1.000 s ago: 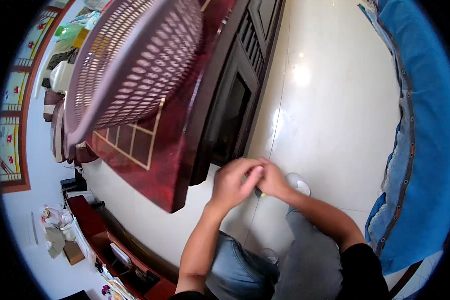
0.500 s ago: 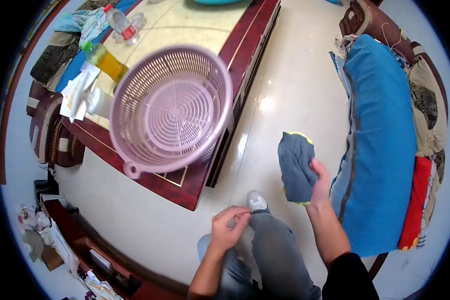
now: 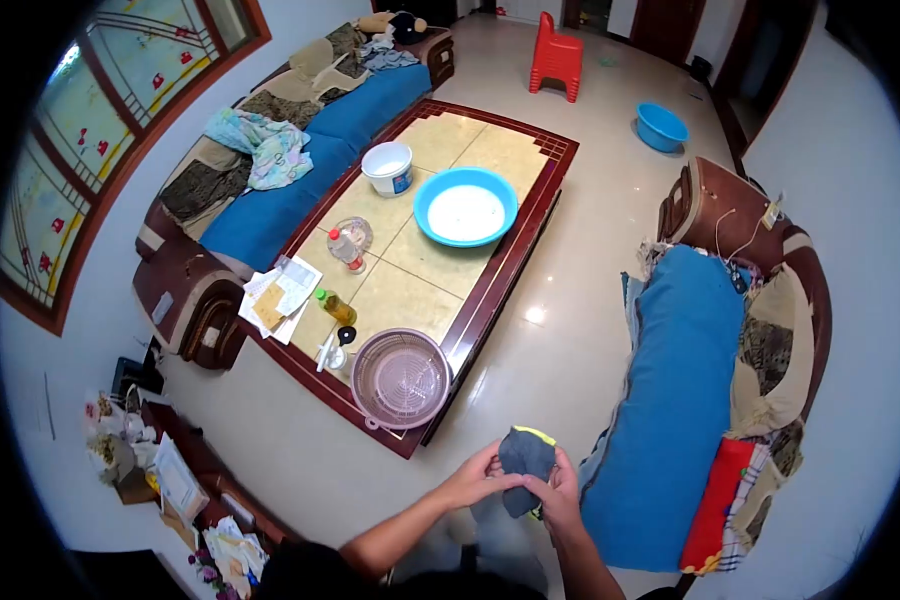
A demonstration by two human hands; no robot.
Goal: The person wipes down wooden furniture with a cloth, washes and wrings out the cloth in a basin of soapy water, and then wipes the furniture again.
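A dark grey cloth (image 3: 526, 456) with bright yellow edging is between my two hands, held up in front of my lap. My left hand (image 3: 482, 478) pinches its left side, thumb across the front. On the other side, my right hand (image 3: 560, 490) grips the right edge with thumb and fingers. The cloth looks small and partly folded, and I cannot make out what kind of item it is. Just beyond my hands, a purple plastic basket (image 3: 406, 380) with slotted walls sits on the near corner of the low table (image 3: 410, 277).
On the table are a light-blue basin (image 3: 511, 218), a white bucket (image 3: 387, 179), bottles and papers (image 3: 288, 287). Sofas with blue covers (image 3: 650, 400) flank it. A red chair (image 3: 556, 62) and another blue basin (image 3: 660, 127) stand on the far floor.
My left hand has come across and taken hold of the cloth, which only my right hand held before. The view has lifted, showing more of the room.
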